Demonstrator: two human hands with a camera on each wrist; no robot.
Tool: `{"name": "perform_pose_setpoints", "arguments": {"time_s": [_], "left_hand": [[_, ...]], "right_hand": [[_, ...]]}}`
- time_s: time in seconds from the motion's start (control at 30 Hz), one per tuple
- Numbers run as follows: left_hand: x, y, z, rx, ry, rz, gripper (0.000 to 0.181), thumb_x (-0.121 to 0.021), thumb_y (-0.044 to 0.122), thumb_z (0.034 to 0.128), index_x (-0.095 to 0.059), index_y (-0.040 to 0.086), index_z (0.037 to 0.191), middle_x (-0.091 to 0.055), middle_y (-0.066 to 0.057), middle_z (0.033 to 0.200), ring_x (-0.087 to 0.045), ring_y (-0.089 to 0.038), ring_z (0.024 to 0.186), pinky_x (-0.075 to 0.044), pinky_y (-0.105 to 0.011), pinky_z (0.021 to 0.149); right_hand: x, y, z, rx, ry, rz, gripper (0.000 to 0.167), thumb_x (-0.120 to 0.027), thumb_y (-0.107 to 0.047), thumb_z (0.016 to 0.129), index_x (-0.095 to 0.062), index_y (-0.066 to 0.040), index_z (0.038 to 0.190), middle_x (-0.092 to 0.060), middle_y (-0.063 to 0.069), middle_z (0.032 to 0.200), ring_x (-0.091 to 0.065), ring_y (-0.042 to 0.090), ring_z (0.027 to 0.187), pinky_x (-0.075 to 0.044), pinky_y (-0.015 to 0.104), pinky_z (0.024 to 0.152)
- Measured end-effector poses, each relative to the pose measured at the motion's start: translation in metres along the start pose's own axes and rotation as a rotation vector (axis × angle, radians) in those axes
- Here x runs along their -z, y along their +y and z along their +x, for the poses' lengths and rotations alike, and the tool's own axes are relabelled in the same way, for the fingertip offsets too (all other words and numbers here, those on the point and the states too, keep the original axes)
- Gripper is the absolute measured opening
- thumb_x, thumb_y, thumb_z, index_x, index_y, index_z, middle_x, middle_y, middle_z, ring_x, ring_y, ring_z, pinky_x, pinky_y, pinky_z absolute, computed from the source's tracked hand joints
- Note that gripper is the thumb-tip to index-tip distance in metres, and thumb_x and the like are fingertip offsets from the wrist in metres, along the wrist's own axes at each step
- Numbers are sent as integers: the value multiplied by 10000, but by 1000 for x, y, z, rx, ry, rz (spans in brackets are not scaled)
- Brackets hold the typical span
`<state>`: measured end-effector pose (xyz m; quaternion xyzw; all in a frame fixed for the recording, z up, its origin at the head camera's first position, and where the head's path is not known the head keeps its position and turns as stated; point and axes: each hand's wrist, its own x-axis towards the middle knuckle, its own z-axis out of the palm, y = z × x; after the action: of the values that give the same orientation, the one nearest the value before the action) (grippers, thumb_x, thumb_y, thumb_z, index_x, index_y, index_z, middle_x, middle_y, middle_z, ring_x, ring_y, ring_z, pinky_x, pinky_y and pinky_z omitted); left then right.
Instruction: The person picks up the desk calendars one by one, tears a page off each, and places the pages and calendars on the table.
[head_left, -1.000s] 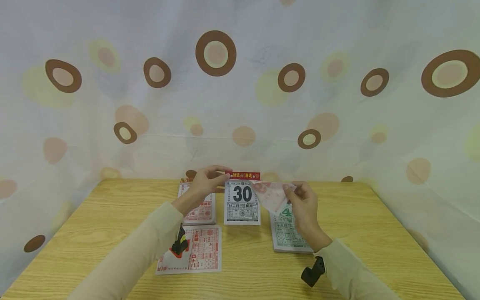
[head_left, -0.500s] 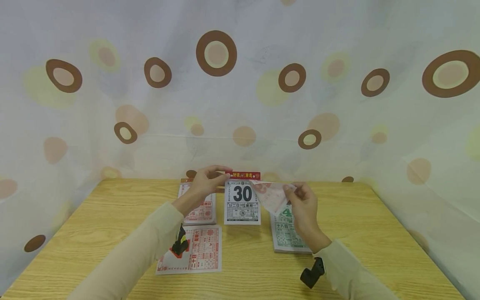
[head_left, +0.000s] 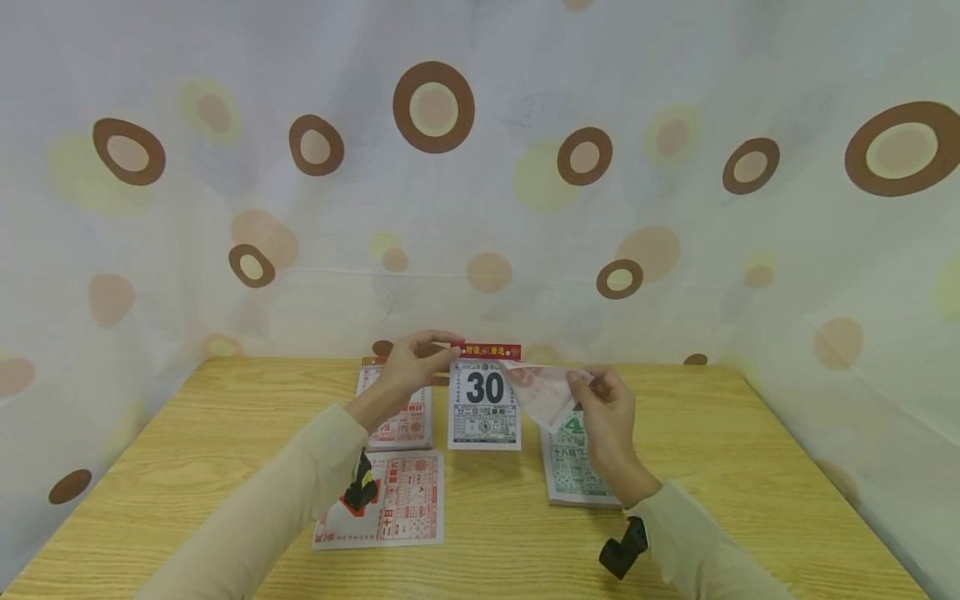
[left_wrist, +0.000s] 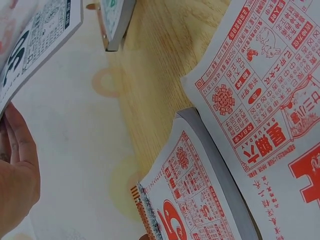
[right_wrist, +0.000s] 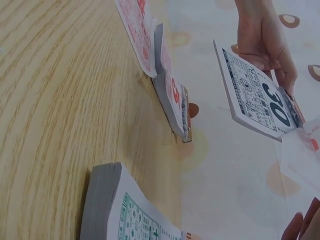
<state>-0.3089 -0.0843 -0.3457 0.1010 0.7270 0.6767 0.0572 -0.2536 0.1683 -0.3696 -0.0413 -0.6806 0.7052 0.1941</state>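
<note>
A tear-off calendar [head_left: 484, 425] with a black 30 and a red top strip is held up above the table in the head view. My left hand [head_left: 408, 367] grips it by its upper left corner. From the calendar's upper right, a thin sheet [head_left: 542, 395] with faint reddish print is peeled back, its far part pinched between the thumb and fingers of my right hand [head_left: 611, 421]. In the right wrist view the sheet [right_wrist: 296, 157] still meets the calendar [right_wrist: 252, 92] near the strip. Only the fingertips of my right hand [right_wrist: 306, 225] show there.
Left on the wooden table [head_left: 487, 533] lies a red-printed calendar pad [head_left: 401, 421], partly behind my left hand. In front of it is a loose red-printed sheet [head_left: 411, 500]. A green-printed pad [head_left: 576, 467] lies under my right hand. A spotted curtain [head_left: 487, 208] hangs behind.
</note>
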Motion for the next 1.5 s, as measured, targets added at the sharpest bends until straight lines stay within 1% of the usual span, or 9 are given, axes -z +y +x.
{"name": "perform_pose_setpoints", "arguments": {"time_s": [0.2, 0.3, 0.4, 0.6, 0.87, 1.0, 1.13, 1.3, 1.5], "left_hand": [[22, -4, -2, -49, 35, 22, 283, -584, 192, 895, -582, 102, 1163, -607, -111, 1038, -641, -187, 886, -556, -347, 784], [32, -5, -4, -62, 42, 33, 293, -578, 176, 897, -571, 77, 1173, -610, -99, 1008, -643, -180, 857, -554, -371, 785], [36, -5, -4, -68, 37, 31, 313, -582, 171, 894, -561, 55, 1184, -614, -85, 986, -644, -174, 839, -555, -375, 782], [34, -5, -2, -49, 42, 43, 316, -588, 166, 890, -563, 55, 1185, -622, -69, 963, -643, -151, 815, -563, -337, 750], [32, -3, -1, -63, 19, 61, 322, -564, 196, 908, -547, 87, 1211, -600, -167, 1074, -637, -227, 915, -543, -373, 819], [32, -1, 3, -77, 23, 88, 339, -558, 208, 913, -535, 97, 1233, -596, -177, 1102, -637, -230, 931, -539, -367, 829], [30, 2, 9, -92, 46, 95, 330, -557, 178, 912, -540, 86, 1229, -589, -181, 1091, -636, -209, 896, -543, -366, 820], [27, 4, 17, -52, 87, 116, 306, -559, 194, 911, -557, 135, 1212, -593, -158, 1093, -654, -224, 875, -544, -377, 813], [26, 1, 26, -42, 106, 116, 320, -568, 208, 907, -553, 138, 1219, -595, -163, 1111, -654, -242, 909, -552, -353, 793]], "right_hand": [[20, 3, 11, -6, 93, 11, 120, -533, -87, 914, -533, -23, 1015, -574, -72, 865, -548, 50, 722, -492, 158, 611], [30, 3, 18, -2, 140, 18, 111, -550, -82, 903, -538, -20, 994, -580, -76, 828, -543, 52, 690, -487, 156, 580], [33, 3, 21, 13, 154, 16, 162, -582, -108, 889, -538, 4, 998, -575, -101, 760, -524, 46, 654, -487, 167, 569], [32, 2, 19, 33, 116, -62, 203, -579, -166, 897, -537, -4, 1011, -519, -123, 707, -493, 42, 660, -478, 156, 586], [31, 3, 18, 24, 98, -113, 119, -559, -146, 908, -561, -57, 986, -538, -98, 788, -497, 57, 689, -483, 161, 605], [31, 3, 17, 41, 84, -153, 145, -565, -154, 905, -569, -44, 1001, -535, -98, 806, -501, 55, 686, -480, 151, 605], [30, 5, 15, 106, 52, -188, 159, -577, -142, 896, -582, -14, 991, -521, -84, 806, -508, 48, 678, -491, 168, 606], [28, 6, 10, 196, -6, -238, 158, -599, -130, 881, -597, 15, 945, -532, -67, 806, -508, 51, 679, -473, 157, 562], [23, 9, 4, 285, -51, -332, 138, -625, -120, 862, -608, 14, 891, -587, 70, 845, -512, 45, 682, -447, 144, 543]]}}
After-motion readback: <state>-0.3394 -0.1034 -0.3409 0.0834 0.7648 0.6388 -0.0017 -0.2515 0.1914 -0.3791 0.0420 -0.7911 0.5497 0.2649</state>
